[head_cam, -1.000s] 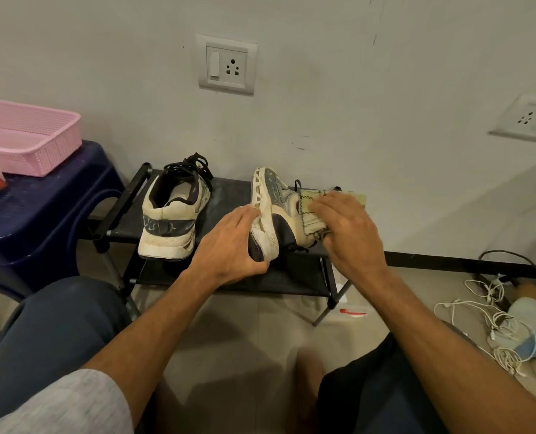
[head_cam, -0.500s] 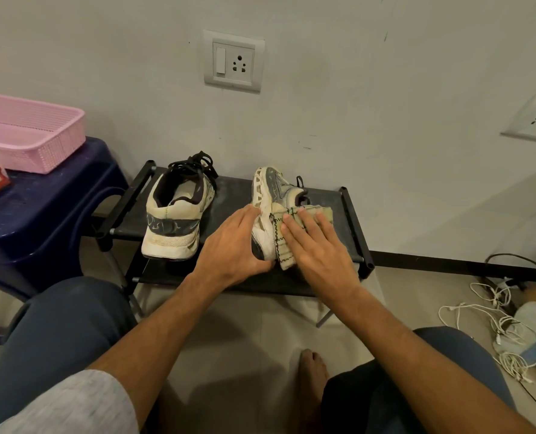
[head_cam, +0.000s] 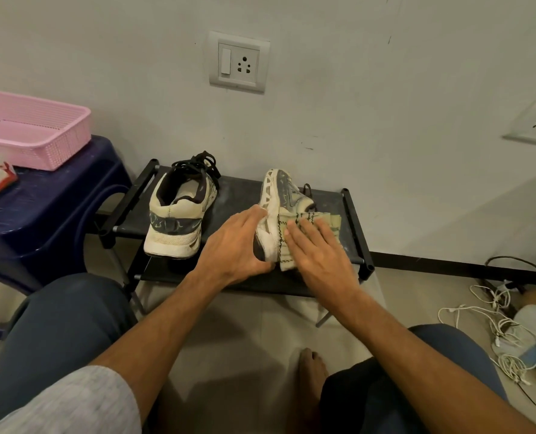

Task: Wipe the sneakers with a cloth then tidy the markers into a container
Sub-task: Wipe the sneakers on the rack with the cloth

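Head view, centre frame: left hand grips the tipped sneaker, flat right hand presses the cloth against it (wiping step); other sneaker likely next.

A home room: low shoe rack against a plain wall, socket plate, plastic stool, floor cables.

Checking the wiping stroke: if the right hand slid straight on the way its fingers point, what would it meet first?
The right hand lies flat on the cloth, fingers pointing up-left. Sliding on, it would probably first meet the sole edge of the tipped sneaker, just before the left hand; depth is unclear.
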A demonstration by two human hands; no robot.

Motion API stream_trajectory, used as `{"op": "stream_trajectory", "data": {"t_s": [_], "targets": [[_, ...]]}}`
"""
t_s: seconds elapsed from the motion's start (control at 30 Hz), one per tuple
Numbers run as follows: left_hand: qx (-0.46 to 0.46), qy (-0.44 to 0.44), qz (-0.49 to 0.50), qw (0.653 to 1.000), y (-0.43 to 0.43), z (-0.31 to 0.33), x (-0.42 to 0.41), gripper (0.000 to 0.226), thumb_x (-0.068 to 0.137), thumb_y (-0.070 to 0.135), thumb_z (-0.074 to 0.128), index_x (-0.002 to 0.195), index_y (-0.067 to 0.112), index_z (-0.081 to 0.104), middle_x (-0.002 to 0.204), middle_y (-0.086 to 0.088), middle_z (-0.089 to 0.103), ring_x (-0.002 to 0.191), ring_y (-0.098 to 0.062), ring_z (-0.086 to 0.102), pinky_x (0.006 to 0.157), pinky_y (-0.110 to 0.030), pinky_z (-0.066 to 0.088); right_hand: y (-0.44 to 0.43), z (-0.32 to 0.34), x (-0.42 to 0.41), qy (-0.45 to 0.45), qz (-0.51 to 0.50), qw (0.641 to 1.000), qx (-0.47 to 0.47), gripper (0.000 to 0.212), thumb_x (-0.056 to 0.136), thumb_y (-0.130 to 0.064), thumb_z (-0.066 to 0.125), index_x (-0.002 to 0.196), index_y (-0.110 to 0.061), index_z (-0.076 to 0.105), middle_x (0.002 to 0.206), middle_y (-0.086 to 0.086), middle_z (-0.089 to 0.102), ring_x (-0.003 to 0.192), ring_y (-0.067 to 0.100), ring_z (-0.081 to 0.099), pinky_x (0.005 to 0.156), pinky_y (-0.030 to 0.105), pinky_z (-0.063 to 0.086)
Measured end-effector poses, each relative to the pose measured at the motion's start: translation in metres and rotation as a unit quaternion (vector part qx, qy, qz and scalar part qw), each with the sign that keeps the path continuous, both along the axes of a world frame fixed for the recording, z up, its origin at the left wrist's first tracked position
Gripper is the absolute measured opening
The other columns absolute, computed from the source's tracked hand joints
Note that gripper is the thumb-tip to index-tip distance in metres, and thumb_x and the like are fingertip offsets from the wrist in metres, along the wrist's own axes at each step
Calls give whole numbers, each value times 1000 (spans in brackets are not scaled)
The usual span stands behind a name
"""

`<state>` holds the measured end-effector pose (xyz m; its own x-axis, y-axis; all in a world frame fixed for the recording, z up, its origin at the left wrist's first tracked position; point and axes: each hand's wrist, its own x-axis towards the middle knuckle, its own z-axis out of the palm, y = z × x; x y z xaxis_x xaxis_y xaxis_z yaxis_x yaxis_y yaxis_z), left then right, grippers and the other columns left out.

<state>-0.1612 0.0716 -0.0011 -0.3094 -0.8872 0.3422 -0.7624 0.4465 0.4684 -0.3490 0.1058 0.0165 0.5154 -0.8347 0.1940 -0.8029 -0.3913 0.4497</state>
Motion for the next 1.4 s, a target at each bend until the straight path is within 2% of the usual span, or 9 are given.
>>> {"op": "stream_trajectory", "data": {"t_s": [0.3, 0.43, 0.5, 0.57, 0.7, 0.87, 1.13, 1.23, 1.4], "targets": [[25, -27, -12, 999, -3, 2, -8, 97, 64, 53, 76, 143, 25, 28, 152, 2, 33, 136, -18, 34, 107, -39, 38, 25, 18, -22, 121, 54, 991, 36, 44, 78, -23, 76, 117, -6, 67, 122, 15, 61, 120, 35, 54, 106, 53, 38], [41, -35, -13, 998, -3, 3, -5, 99, 67, 55, 76, 146, 25, 25, 156, 1, 28, 140, -19, 29, 113, -39, 30, 17, 26, -29, 20, -50, 999, 11, 45, 56, -26, 92, 94, -10, 74, 98, 11, 69, 96, 32, 63, 91, 50, 49], [45, -34, -12, 998, -3, 3, -5, 100, 67, 55, 77, 147, 24, 25, 156, 2, 27, 141, -19, 28, 113, -39, 28, 12, 32, -37, -57, -72, 995, -29, 34, 61, -19, 90, 89, -9, 74, 93, 11, 71, 93, 33, 64, 87, 49, 50], [44, -34, -12, 998, -3, 3, -6, 100, 67, 54, 77, 147, 24, 25, 157, 2, 26, 141, -18, 28, 113, -38, 28, 9, 38, -40, -144, -41, 984, -102, 16, 75, -13, 72, 90, -8, 74, 96, 11, 72, 95, 33, 64, 86, 48, 50], [37, -29, -16, 999, -2, 4, -7, 99, 67, 53, 78, 146, 24, 26, 155, 2, 29, 140, -18, 30, 112, -38, 29, -4, 49, -18, -237, -14, 961, -140, 45, 82, -16, 36, 109, -4, 71, 114, 14, 69, 108, 36, 60, 93, 50, 48], [4, -7, -17, 1000, -2, 4, -4, 91, 65, 53, 76, 140, 23, 33, 143, 3, 43, 128, -16, 42, 103, -34, 40, -17, 22, 16, -174, -27, 984, 31, 58, 84, 0, 59, 140, -7, 49, 145, 13, 48, 138, 34, 36, 115, 55, 25], [19, -35, -20, 999, -4, 2, -8, 97, 64, 55, 76, 144, 26, 28, 152, 5, 33, 136, -15, 34, 108, -36, 35, 5, 9, -18, -54, -89, 993, 51, 60, 73, -15, 82, 129, -11, 60, 132, 11, 59, 127, 32, 50, 107, 52, 38], [35, -40, -14, 998, -5, 4, -6, 97, 66, 55, 76, 144, 27, 27, 153, 4, 31, 138, -17, 32, 109, -38, 34, 0, 19, -30, -147, -144, 979, -4, 44, 77, -7, 74, 120, -12, 65, 122, 10, 65, 120, 30, 53, 103, 48, 40], [50, -4, 8, 999, -4, 5, 1, 95, 65, 55, 77, 142, 25, 30, 149, 4, 37, 133, -18, 38, 104, -37, 38, 10, 24, -46, -399, -179, 895, -85, 53, 78, 6, 72, 128, -5, 60, 126, 14, 63, 120, 32, 55, 100, 49, 47]]}}
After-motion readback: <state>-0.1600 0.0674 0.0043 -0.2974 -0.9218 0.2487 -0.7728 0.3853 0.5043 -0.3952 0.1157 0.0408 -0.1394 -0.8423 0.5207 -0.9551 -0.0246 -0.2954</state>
